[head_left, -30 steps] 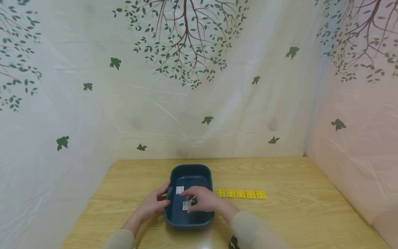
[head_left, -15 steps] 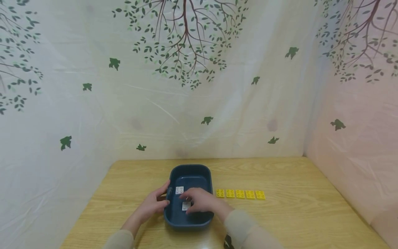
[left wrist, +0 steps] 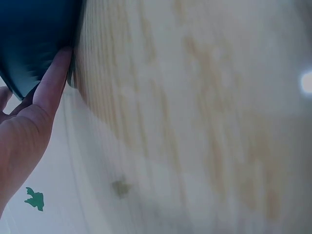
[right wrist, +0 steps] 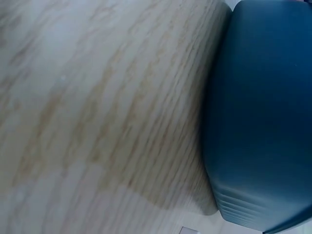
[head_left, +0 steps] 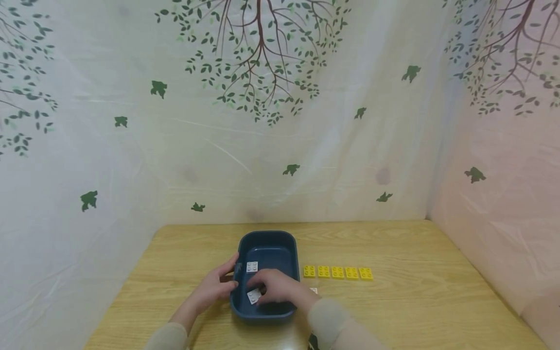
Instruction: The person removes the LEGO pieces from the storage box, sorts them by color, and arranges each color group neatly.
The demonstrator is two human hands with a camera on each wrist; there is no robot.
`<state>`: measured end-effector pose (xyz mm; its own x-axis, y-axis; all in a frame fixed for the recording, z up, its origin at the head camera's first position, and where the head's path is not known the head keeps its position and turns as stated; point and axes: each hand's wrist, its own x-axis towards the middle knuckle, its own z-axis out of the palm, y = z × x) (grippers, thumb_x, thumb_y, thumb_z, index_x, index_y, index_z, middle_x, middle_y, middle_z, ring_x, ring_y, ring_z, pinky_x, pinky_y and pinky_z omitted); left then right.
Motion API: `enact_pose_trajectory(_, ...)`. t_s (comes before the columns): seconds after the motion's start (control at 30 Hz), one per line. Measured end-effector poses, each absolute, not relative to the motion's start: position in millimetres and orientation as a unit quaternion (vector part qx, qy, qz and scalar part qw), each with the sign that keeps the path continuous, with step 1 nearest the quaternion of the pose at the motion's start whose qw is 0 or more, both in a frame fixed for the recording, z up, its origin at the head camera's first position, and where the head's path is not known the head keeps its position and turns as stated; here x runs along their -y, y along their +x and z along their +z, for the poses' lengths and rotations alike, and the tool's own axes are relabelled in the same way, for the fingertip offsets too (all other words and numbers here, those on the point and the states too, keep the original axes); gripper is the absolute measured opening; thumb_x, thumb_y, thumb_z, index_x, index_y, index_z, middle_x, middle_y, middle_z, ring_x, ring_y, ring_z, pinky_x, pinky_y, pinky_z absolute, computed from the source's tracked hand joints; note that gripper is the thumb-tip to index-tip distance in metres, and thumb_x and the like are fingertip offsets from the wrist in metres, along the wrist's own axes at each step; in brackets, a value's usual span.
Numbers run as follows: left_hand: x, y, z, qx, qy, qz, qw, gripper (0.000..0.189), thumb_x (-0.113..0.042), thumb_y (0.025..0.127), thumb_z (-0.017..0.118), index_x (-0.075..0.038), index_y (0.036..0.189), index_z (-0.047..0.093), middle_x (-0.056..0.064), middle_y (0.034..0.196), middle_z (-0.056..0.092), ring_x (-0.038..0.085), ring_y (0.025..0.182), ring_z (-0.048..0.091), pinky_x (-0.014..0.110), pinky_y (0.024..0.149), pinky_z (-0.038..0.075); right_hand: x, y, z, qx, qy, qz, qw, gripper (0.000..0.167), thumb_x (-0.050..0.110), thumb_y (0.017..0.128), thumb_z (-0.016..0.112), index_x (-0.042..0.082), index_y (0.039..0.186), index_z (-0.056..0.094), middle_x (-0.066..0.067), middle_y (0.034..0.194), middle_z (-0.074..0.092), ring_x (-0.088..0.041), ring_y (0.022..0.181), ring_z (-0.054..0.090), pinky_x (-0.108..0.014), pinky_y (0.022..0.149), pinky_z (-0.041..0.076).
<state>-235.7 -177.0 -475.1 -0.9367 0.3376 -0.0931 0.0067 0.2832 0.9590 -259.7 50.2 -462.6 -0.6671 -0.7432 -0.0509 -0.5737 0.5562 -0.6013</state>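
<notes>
In the head view my left hand rests on the left outer side of a dark blue bin, fingers and thumb spread apart. The left wrist view shows an outstretched finger of that hand against the bin's wall. My right hand reaches inside the bin, its thumb and fingers curled around a tilted white toy brick; their contact with it is partly hidden. Another white toy brick lies farther back in the bin. The right wrist view shows the bin's outer wall, not the right hand's grip.
Several yellow toy bricks form a row on the wooden table, right of the bin. A white piece peeks out behind my right wrist. A dark object sits by the right sleeve. Patterned sheeting hangs around the table.
My right hand has moved slightly left and nearer inside the bin. The nearer white brick has shifted left and turned askew. Beside my right wrist a white piece now shows. The left hand stays put.
</notes>
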Motion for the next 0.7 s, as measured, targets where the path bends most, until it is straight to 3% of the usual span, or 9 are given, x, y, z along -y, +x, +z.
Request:
enact_pose_trajectory(0.43,177.9,-235.5,-473.8,-0.784,0.110,0.593,0.149,0.077,-0.010,0.093,0.061,-0.012,0.159,0.021,0.030,0.154,0.028,0.050,0.132,0.041,0.046,0.091,0.054,-47.3,-257.1,-462.8,-0.870,-0.363,-0.286,0.170,0.036,0.006,0.080,0.081,0.019,0.113,0.075,0.012,0.105,0.066,0.001,0.090,0.056,-0.019,0.082,0.050)
enact_pose_trajectory(0.7,177.2,-233.9,-473.9,-0.780,0.112,0.599,0.145,0.076,-0.009,0.094,0.060,-0.011,0.158,0.021,0.030,0.154,0.029,0.050,0.132,0.041,0.047,0.092,0.053,-45.2,-258.9,-466.6,-0.874,-0.388,-0.254,0.147,0.035,0.009,0.078,0.082,0.020,0.111,0.076,0.014,0.104,0.066,0.003,0.090,0.055,-0.017,0.083,0.048)
